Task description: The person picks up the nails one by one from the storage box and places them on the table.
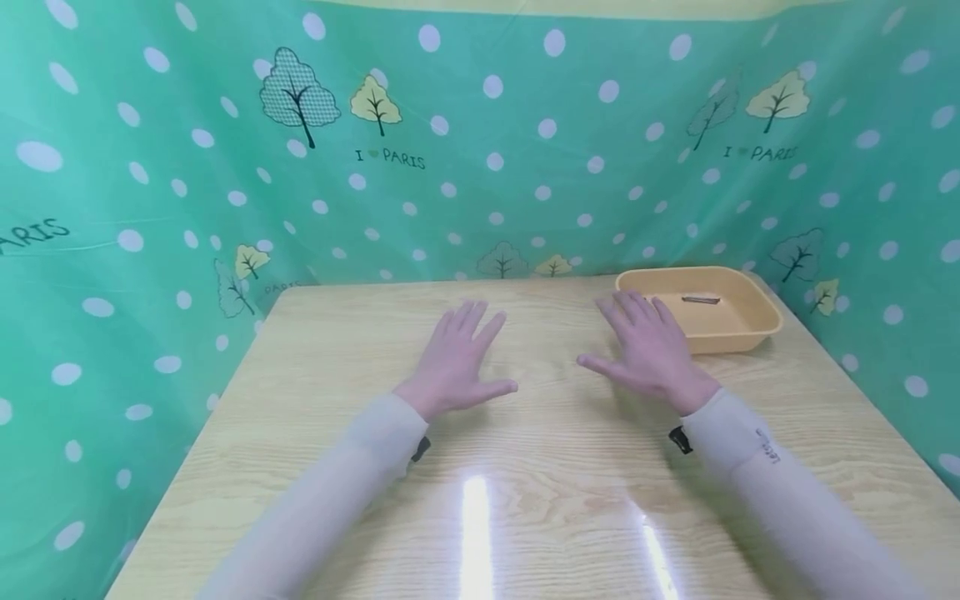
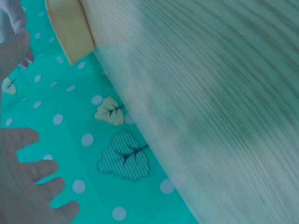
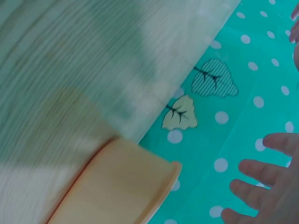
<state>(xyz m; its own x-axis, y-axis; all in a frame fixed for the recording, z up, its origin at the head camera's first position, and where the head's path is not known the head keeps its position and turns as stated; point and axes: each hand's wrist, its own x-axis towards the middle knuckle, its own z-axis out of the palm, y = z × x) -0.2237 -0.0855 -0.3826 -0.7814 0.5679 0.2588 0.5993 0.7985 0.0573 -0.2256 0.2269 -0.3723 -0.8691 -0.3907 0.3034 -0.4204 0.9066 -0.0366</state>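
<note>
My left hand (image 1: 456, 362) hovers above the middle of the wooden table (image 1: 360, 350), palm down, fingers straight and spread, holding nothing. To its right my right hand (image 1: 651, 350) is spread the same way, also holding nothing. It overlaps the near left side of a pale orange plastic basin (image 1: 738, 340) in the head view; the right wrist view shows its fingers apart from the basin (image 3: 112, 182). Inside the basin lies a thin dark item (image 1: 701, 300), too small to identify. Part of the basin's inside is hidden behind the right hand.
A green polka-dot curtain (image 1: 495, 100) printed with trees hangs behind the table and along both sides. The basin stands at the table's far right corner. Bright light reflections (image 1: 476, 533) streak the near part of the tabletop.
</note>
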